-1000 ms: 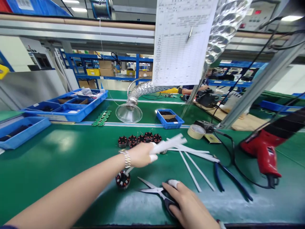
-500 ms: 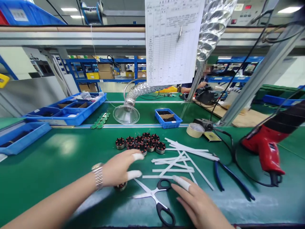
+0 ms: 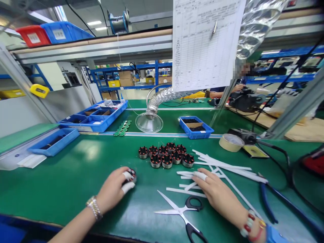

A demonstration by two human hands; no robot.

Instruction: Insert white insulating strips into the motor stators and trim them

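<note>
My left hand (image 3: 115, 185), with white covers on thumb and forefinger, is closed round a small motor (image 3: 132, 176) with a dark top and reddish spots, low over the green bench. My right hand (image 3: 215, 192), forefinger also covered, reaches across the loose white strips (image 3: 186, 191); its fingers are stretched out on them and the thumb is hidden. Between the hands lie scissors (image 3: 180, 211) with black handles, blades spread. Several more motors (image 3: 166, 161) stand in a cluster beyond them.
Blue-handled pliers (image 3: 268, 204) and a tape roll (image 3: 231, 142) lie to the right, near a red tool (image 3: 315, 163). A blue bin (image 3: 196, 131) and a clear fume funnel (image 3: 149, 122) stand behind. A paper sheet (image 3: 205, 50) hangs overhead. Another person works beyond, at right.
The view has swung left. My left hand, earlier spread above a motor beside the scissors, now grips it farther off to the left. My right hand has moved forward from the scissor handles onto the strips.
</note>
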